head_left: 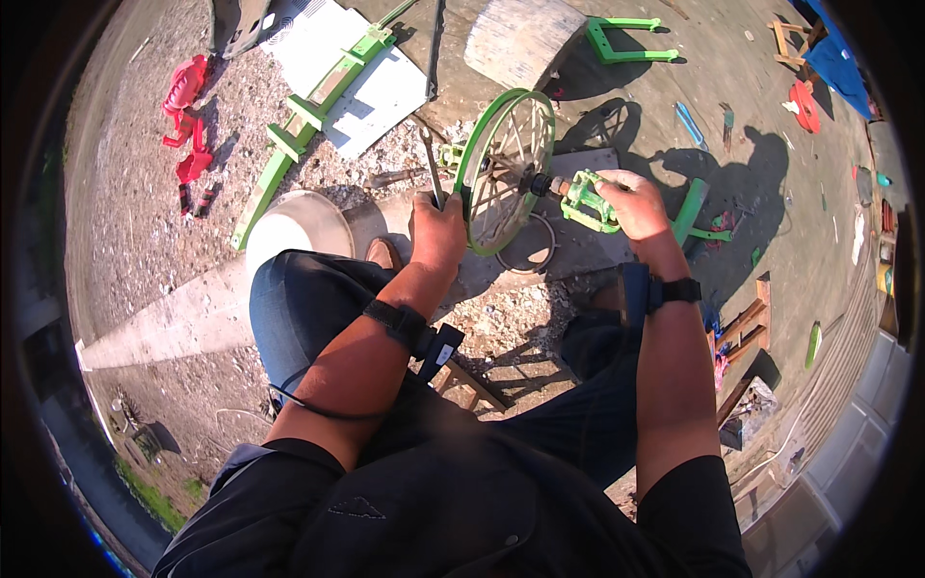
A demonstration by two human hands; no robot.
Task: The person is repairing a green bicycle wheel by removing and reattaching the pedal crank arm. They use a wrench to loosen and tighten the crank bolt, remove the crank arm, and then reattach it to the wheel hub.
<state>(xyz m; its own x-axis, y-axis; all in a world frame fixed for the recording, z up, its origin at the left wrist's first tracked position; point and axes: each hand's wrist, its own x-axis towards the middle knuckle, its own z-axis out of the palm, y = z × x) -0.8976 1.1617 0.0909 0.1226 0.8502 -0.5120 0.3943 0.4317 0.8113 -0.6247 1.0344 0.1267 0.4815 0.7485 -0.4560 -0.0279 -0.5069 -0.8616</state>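
Note:
A small green spoked wheel (505,169) stands upright on a grey slab in front of my knees. My left hand (438,231) is closed around the handle of a thin metal tool (431,166) whose shaft rises beside the wheel's left rim. My right hand (631,202) grips a green pedal (588,200) fixed to the crank at the wheel's hub (533,181). Both wrists wear black straps.
A long green frame bar (306,116) lies on a white sheet at upper left. Also around: a white round dish (294,226), a wooden stump (520,39), red parts (188,116), a green bracket (626,43), another green part (696,214), wooden pieces (747,323), gravel ground.

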